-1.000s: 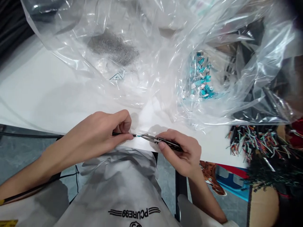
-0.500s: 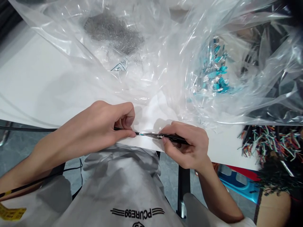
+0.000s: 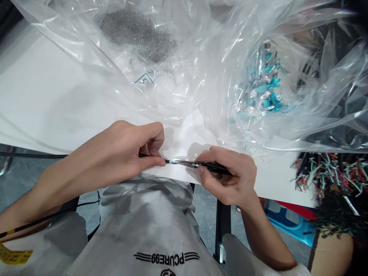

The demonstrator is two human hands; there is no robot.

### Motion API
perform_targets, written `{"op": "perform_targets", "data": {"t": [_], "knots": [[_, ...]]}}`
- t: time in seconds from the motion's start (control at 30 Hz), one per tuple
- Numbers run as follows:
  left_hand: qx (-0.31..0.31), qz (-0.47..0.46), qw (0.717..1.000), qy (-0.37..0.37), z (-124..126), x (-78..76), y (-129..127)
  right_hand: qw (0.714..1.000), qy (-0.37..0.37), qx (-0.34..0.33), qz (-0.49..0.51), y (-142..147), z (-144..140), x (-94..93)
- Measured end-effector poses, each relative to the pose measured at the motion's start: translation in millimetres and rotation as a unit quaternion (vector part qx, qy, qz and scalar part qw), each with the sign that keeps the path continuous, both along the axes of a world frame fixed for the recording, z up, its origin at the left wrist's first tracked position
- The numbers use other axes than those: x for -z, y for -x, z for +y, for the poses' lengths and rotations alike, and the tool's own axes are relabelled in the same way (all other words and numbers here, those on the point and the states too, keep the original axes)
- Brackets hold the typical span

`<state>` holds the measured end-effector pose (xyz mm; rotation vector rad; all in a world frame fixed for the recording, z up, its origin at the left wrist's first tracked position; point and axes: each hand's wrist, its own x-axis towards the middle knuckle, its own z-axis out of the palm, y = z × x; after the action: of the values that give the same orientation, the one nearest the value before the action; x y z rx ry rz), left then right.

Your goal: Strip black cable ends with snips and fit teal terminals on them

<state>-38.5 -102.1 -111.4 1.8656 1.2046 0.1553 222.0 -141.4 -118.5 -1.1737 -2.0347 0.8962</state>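
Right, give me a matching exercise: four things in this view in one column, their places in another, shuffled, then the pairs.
Things:
1. thin black cable
2. slim black-handled cutting tool
3. grey heap of fine metal bits
4. bundle of multicoloured wire offcuts

Places:
A. far, inside the clear plastic bag
B. in the right hand
C. at the right table edge
D. pinched in the left hand, trailing left

Pairs: 1-D, 2-B, 3-A, 4-C

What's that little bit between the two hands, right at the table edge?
In the head view, a short exposed stretch of the black cable with a bluish tip spans from the left hand to the snips in the right hand.
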Motion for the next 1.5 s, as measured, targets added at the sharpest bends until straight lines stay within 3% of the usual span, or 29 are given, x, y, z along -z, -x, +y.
{"op": "perform_targets", "data": {"t": [1.5], "knots": [[-0.002,-0.005,1.0,0.002,-0.3,3.6,2.7,0.999,0.026,0.014,-0.017,3.6,-1.3,-0.6]]}}
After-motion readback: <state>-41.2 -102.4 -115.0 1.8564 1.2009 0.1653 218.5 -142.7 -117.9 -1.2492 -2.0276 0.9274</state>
